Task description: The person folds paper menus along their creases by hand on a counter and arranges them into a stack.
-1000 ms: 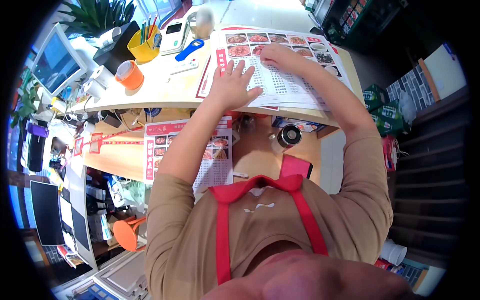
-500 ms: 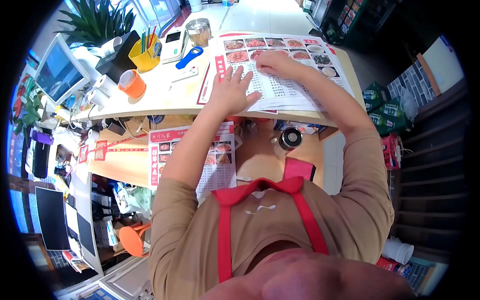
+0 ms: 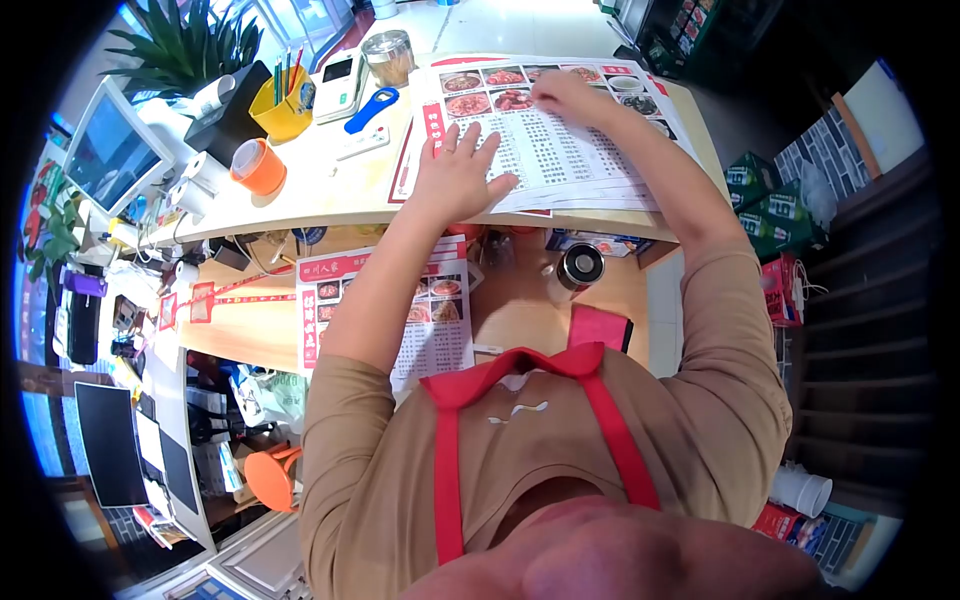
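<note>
A stack of printed menu sheets (image 3: pixel 545 160) with food photos lies on the counter. My left hand (image 3: pixel 462 175) rests on the left edge of the stack, palm down with fingers spread. On the upper part of the top sheet is my right hand (image 3: pixel 572 98), its fingers curled down over the photos. What those fingers hold, if anything, is hidden. Below the counter, partly behind my left forearm, another menu sheet (image 3: pixel 435 340) lies on a lower shelf.
Left of the stack are a blue bottle opener (image 3: pixel 371 110), a card terminal (image 3: pixel 338 88), a yellow pen holder (image 3: pixel 282 112), an orange cup (image 3: pixel 258 168) and a glass jar (image 3: pixel 388 58). A dark-lidded container (image 3: pixel 581 267) stands on the shelf below.
My right hand has slid a little to the right and up across the top sheet, uncovering more of the photos. My left hand stays spread at the stack's left side.
</note>
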A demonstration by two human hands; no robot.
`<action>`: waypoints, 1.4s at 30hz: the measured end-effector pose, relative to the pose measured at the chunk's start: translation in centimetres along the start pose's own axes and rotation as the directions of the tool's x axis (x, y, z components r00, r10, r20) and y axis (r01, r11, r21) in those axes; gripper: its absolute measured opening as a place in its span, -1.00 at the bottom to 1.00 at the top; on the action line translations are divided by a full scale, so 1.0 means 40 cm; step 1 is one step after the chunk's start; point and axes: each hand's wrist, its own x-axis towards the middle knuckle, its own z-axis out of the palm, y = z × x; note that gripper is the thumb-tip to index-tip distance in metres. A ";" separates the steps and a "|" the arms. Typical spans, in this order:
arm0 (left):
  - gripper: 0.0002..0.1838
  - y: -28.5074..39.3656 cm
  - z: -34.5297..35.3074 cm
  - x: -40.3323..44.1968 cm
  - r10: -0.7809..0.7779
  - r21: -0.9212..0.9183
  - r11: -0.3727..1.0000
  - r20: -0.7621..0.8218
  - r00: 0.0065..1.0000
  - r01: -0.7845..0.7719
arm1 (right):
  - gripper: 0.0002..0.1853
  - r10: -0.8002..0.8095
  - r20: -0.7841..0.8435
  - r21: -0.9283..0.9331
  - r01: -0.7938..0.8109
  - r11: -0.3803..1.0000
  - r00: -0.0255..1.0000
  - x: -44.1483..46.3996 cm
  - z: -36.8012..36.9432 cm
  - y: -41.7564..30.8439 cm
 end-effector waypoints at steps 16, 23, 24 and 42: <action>-0.26 0.002 0.000 -0.004 0.000 0.020 1.000 -0.001 1.000 0.000 | -0.88 -0.009 -0.047 0.050 0.011 0.999 0.999 -0.012 0.025 0.029; -0.28 0.003 0.000 -0.004 0.012 0.038 0.999 -0.008 1.000 -0.012 | -0.85 0.076 -0.049 -0.070 -0.080 0.994 0.996 -0.011 0.001 0.016; -0.28 0.002 -0.003 -0.004 0.003 0.032 0.999 -0.015 1.000 -0.002 | -0.86 0.128 -0.015 -0.094 -0.129 0.987 0.992 -0.005 0.004 0.022; -0.19 -0.006 0.005 0.004 0.002 0.003 1.000 0.015 1.000 -0.002 | -0.87 0.235 -0.012 -0.156 -0.234 0.960 0.972 0.024 0.047 -0.234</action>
